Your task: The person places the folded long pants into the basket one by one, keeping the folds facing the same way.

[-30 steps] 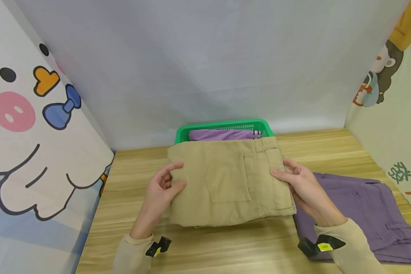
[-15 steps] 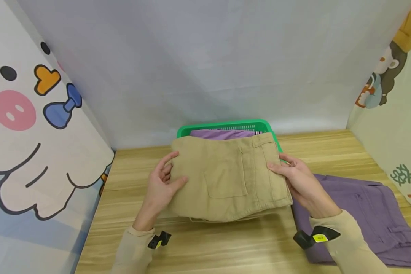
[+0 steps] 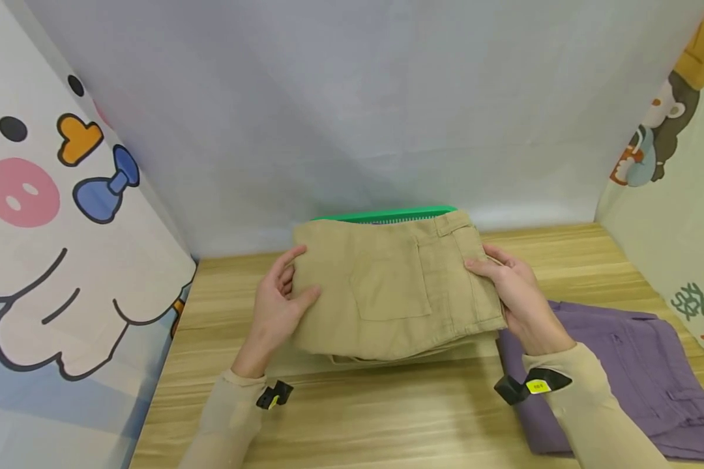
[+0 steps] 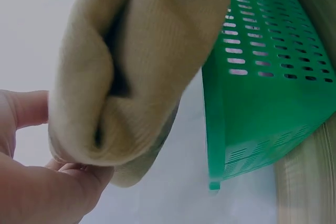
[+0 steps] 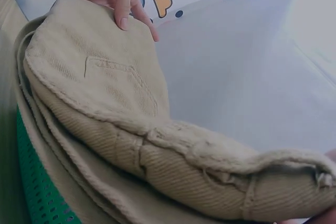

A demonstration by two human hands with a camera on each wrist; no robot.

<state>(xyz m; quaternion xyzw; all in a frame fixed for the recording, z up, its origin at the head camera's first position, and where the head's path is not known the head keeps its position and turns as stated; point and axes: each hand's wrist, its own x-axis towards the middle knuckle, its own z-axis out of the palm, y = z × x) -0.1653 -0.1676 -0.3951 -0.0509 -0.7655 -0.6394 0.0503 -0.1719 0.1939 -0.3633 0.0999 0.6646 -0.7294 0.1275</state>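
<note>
Khaki trousers (image 3: 387, 293), folded into a thick flat bundle, are held up between both hands in front of the bench's back edge. Left hand (image 3: 276, 306) grips the left end: thumb on the upper face, other fingers at the end fold and curled underneath. Right hand (image 3: 519, 293) grips the waistband end, thumb on top, fingers behind and below. Key relation: the bundle's long axis runs left to right, roughly along the back edge of the bench (image 3: 358, 423), its right end angled slightly toward that edge; the green basket (image 4: 262, 103) stands at the back edge, below and partly behind the bundle. Left wrist view puts the trousers above the basket rim, with a gap by the near part; contact elsewhere cannot be judged. Neither hand is clearly nearer the basket, since they flank it from opposite sides. Pale purple cloth (image 4: 237, 72) shows through the basket slots; its form is hidden. Purple trousers (image 3: 622, 371) lie folded on the bench toward its right edge, beside and partly under the right forearm.
</note>
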